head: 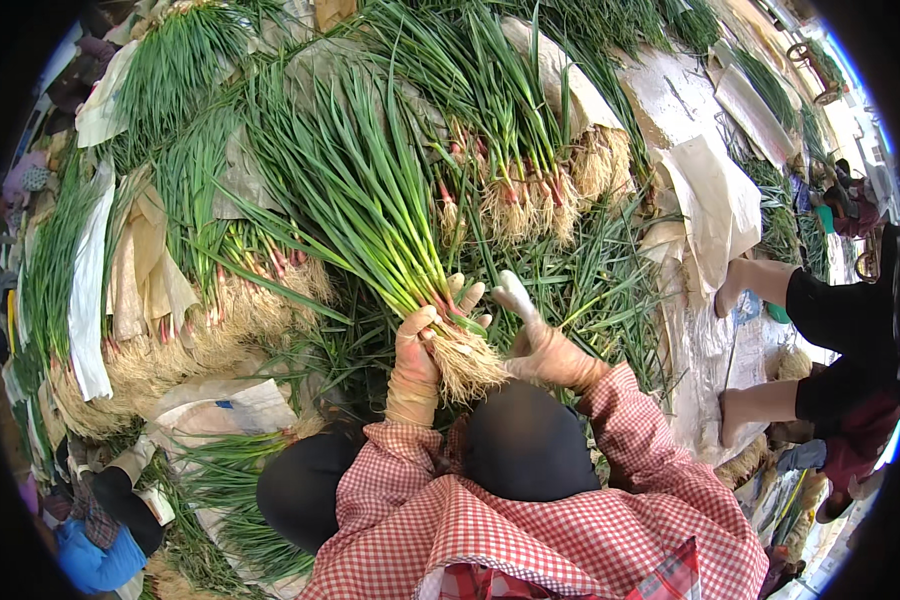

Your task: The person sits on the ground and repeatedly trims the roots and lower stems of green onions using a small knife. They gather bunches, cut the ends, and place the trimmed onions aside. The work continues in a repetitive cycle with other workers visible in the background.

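A bunch of what looks like green garlic (397, 255), with long flat leaves, pinkish stems and pale stringy roots, is gripped near its base by my gloved left hand (414, 356). Its leaves fan out away from me, while the roots (465, 364) hang toward my knees. Just right of those roots, my gloved right hand (551, 349) is raised with the finger and thumb apart, and I see nothing in it. The fingertip of that glove is whitish. Loose cut leaves (585, 292) cover the ground beneath and beyond both hands.
Rooted bunches (529, 187) lie ahead, partly under a pale sack (570, 82). More bunches (262, 285) line the left, with others (232, 487) beside my left knee (307, 487). On the right, another person's bare feet (739, 412) rest on plastic sheeting (709, 360).
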`<state>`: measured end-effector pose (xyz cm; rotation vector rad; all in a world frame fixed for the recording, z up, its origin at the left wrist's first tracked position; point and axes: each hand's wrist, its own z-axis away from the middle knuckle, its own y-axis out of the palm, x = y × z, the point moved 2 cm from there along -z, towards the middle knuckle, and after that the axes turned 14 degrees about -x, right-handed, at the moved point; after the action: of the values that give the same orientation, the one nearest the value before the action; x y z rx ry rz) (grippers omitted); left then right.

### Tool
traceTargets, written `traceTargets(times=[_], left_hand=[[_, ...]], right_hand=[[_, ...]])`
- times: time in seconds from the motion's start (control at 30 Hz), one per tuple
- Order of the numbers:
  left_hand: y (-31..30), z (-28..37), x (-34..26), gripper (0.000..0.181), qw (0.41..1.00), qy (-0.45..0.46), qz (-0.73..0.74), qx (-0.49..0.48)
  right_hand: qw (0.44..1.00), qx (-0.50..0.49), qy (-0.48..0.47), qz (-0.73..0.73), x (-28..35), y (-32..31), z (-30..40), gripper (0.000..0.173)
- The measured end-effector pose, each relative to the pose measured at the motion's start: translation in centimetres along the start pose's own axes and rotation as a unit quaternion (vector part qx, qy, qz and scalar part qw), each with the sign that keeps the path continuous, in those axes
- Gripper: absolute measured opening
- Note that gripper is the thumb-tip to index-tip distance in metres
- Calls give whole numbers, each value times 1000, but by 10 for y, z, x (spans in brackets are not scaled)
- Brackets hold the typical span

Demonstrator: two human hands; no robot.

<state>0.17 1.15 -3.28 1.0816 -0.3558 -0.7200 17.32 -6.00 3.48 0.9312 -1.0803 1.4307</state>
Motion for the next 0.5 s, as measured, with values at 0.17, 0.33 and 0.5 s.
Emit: traceTargets(times=[0.17, 0.33, 0.5], left_hand=[[0, 5, -6, 35, 999, -27, 11, -40], [-10, -5, -7, 34, 996, -28, 42, 69], [26, -8, -6, 65, 998, 67, 4, -15]], right_hand=[[970, -121, 168, 124, -73, 2, -32, 42], [931, -280, 204, 116, -111, -107, 35, 38], [770, -123, 347, 521, -65, -144, 113, 79]])
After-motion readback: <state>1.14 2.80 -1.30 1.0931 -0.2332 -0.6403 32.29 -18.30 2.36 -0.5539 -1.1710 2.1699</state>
